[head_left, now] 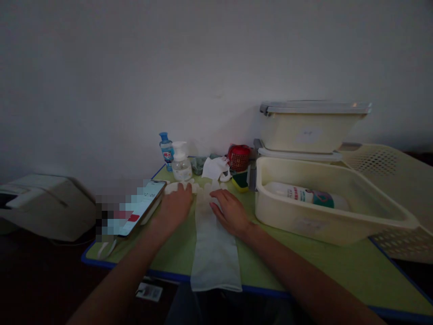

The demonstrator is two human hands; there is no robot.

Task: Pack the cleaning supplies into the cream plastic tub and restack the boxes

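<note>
As right hand [232, 211] touches glove [216, 253], labelled bottle [304, 195]

Between the left grip [177, 203] and the right grip [232, 212] runs a narrow gap, floored by a flat, translucent glove [216, 253] low enough to pass over. Nearer than the left grip, bare worktop [177, 248] opens between the left forearm [142, 253] and the glove. Left of that grip, a tilted phone [149, 196] blocks a level sweep; beyond it stand a pump bottle [181, 169] and a blue bottle [167, 155]. Ahead of the right grip, a sponge [241, 181] and red container [239, 158] obstruct; to its right, a slim strip ends at a tub's wall [324, 223], with stacked boxes [301, 131] rising behind. Above both grips is open air.
</note>
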